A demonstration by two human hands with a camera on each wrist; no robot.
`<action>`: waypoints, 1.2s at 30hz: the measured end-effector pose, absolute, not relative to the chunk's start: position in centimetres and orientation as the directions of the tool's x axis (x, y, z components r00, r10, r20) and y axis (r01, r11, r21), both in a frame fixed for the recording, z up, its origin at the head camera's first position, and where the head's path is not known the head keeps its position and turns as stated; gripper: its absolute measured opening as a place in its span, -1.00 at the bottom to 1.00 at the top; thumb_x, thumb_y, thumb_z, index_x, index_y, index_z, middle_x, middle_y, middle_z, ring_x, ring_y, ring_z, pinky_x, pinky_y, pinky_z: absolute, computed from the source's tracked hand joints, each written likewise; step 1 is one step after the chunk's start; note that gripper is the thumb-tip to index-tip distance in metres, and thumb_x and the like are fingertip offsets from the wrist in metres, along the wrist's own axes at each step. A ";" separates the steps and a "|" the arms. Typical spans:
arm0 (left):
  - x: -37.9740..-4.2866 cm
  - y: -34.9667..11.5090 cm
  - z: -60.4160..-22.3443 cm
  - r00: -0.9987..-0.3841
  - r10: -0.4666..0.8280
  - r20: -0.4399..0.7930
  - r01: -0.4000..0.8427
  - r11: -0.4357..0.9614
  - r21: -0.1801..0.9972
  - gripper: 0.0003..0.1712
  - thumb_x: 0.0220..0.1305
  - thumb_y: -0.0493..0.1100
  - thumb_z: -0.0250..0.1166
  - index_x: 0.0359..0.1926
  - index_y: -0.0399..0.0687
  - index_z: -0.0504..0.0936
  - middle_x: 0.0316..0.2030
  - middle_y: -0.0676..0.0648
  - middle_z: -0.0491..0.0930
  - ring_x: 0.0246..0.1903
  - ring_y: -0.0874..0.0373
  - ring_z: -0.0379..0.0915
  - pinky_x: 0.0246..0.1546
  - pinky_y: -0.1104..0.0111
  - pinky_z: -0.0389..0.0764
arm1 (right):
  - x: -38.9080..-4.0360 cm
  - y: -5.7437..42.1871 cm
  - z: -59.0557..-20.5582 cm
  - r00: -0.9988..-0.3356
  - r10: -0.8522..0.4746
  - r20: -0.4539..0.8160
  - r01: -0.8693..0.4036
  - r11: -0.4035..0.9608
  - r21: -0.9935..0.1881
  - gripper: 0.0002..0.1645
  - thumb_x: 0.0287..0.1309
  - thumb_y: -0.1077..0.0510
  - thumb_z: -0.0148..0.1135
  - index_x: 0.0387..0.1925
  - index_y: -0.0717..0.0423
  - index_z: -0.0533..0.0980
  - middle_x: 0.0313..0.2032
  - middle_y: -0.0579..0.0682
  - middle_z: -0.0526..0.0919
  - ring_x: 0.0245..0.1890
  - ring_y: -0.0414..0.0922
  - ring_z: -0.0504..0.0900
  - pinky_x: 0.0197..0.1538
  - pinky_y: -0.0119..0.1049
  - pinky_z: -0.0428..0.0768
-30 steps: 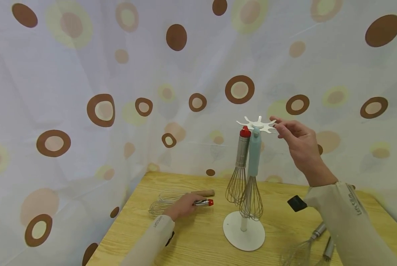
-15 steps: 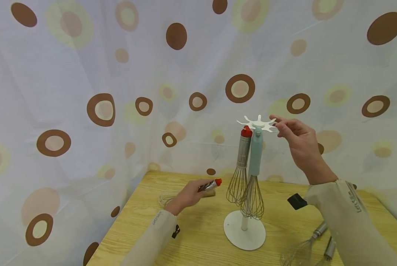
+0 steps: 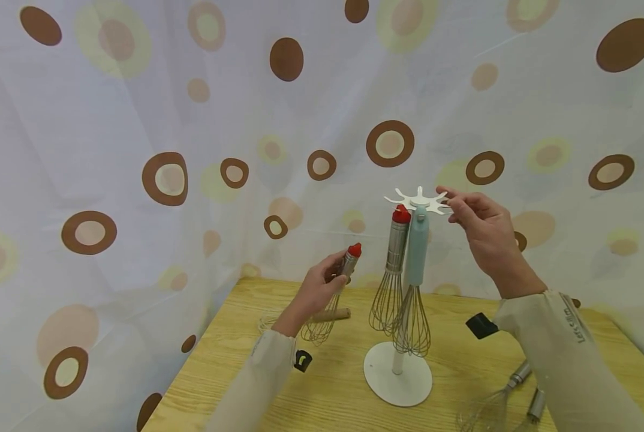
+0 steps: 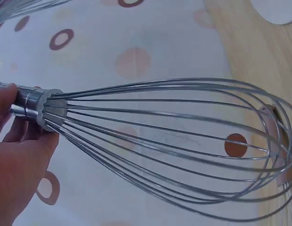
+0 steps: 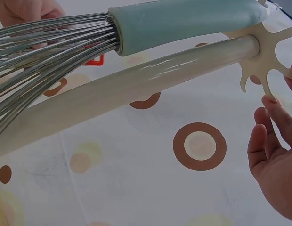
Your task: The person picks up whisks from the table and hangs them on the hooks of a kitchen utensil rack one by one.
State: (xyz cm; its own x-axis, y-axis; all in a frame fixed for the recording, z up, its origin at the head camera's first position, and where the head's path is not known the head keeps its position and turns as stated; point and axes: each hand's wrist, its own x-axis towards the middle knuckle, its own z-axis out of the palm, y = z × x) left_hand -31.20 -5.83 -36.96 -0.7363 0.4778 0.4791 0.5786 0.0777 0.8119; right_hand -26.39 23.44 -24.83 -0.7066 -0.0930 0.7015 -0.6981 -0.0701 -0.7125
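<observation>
My left hand (image 3: 313, 291) grips a metal whisk by its silver handle (image 3: 350, 261), red end up and wire loops hanging down over the table. The left wrist view shows the collar (image 4: 52, 108) where its wires spread out. Right of it stands a white rack, its round base (image 3: 384, 384) on the table and hooked arms (image 3: 419, 203) radiating at the top. From those arms hang a silver whisk with a red tip (image 3: 396, 249) and a light blue-handled whisk (image 3: 417, 249). With thumb and fingertips my right hand (image 3: 481, 231) pinches the rack's hook arms on the right side.
Behind the left hand, a whisk with a wooden handle (image 3: 334, 314) lies on the wood-grain table (image 3: 322, 384). Two more silver-handled whisks (image 3: 520, 373) lie at the front right, partly under the right sleeve. A spotted cloth (image 3: 279, 120) hangs behind the table.
My left hand has lifted the red-tipped whisk off the table and turned it from lying flat to nearly upright, moving up and right toward the rack. The right hand has stayed at the hooks.
</observation>
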 end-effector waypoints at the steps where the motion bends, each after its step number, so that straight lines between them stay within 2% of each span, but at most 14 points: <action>1: -31.1 -5.7 -36.5 -0.735 0.474 0.485 0.576 0.060 0.815 -0.40 0.40 -0.33 0.05 0.40 -0.26 0.14 0.16 -0.39 0.35 0.09 -0.21 0.39 -0.02 0.16 0.54 | -26.4 23.4 -24.8 -0.708 -0.093 0.700 -0.696 -0.077 -0.714 -0.79 0.34 0.24 0.04 -0.20 0.37 0.49 0.11 -0.06 0.55 0.14 -0.21 0.44 -0.10 -0.48 0.44; 6: -29.3 -5.1 -33.1 -0.739 0.456 0.496 0.572 0.036 0.820 -0.43 0.38 -0.37 0.06 0.38 -0.23 0.20 0.16 -0.35 0.38 0.10 -0.15 0.40 0.01 0.17 0.52 | -26.5 23.2 -24.8 -0.720 -0.090 0.688 -0.670 -0.168 -0.723 -0.80 0.34 0.26 0.03 -0.22 0.38 0.47 0.10 -0.04 0.55 0.09 -0.19 0.48 -0.12 -0.51 0.47; 9: -27.9 -4.6 -31.1 -0.739 0.443 0.508 0.573 0.016 0.820 -0.42 0.37 -0.38 0.08 0.37 -0.21 0.21 0.16 -0.32 0.40 0.09 -0.12 0.42 0.03 0.16 0.49 | -26.5 23.2 -24.7 -0.729 -0.098 0.678 -0.651 -0.210 -0.730 -0.82 0.33 0.26 0.03 -0.22 0.35 0.48 0.11 -0.03 0.55 0.12 -0.18 0.46 -0.12 -0.52 0.48; 18: -26.5 -3.4 -27.4 -0.696 0.397 0.599 0.631 -0.060 0.773 -0.41 0.30 -0.42 0.14 0.34 -0.24 0.26 0.12 -0.35 0.43 0.05 -0.13 0.45 0.04 0.22 0.50 | -26.7 23.3 -24.7 -0.738 -0.111 0.666 -0.638 -0.209 -0.741 -0.84 0.33 0.24 0.04 -0.23 0.28 0.50 0.12 -0.04 0.54 0.16 -0.20 0.43 -0.09 -0.52 0.48; 25: -26.2 -2.7 -26.3 -0.667 0.385 0.638 0.658 -0.096 0.746 -0.41 0.28 -0.44 0.15 0.32 -0.29 0.26 0.09 -0.37 0.43 0.00 -0.11 0.45 0.04 0.24 0.49 | -26.8 23.2 -24.6 -0.734 -0.127 0.668 -0.629 -0.244 -0.738 -0.85 0.34 0.26 0.03 -0.25 0.26 0.50 0.12 -0.03 0.53 0.19 -0.19 0.41 -0.08 -0.51 0.47; 30: -26.3 -2.4 -26.1 -0.669 0.372 0.644 0.661 -0.100 0.744 -0.42 0.27 -0.44 0.17 0.31 -0.28 0.28 0.05 -0.35 0.45 -0.04 -0.06 0.45 0.03 0.23 0.48 | -26.8 23.3 -24.7 -0.734 -0.128 0.667 -0.627 -0.251 -0.738 -0.85 0.34 0.26 0.03 -0.24 0.25 0.51 0.12 -0.03 0.53 0.20 -0.19 0.39 -0.08 -0.51 0.47; 36: -28.5 -1.9 -27.6 -0.669 0.366 0.647 0.659 -0.110 0.744 -0.39 0.25 -0.45 0.19 0.32 -0.23 0.29 0.07 -0.33 0.44 -0.03 -0.05 0.44 0.03 0.23 0.48 | -26.8 23.3 -24.7 -0.732 -0.132 0.668 -0.625 -0.260 -0.736 -0.84 0.34 0.26 0.02 -0.24 0.26 0.51 0.12 -0.03 0.53 0.20 -0.20 0.40 -0.08 -0.50 0.47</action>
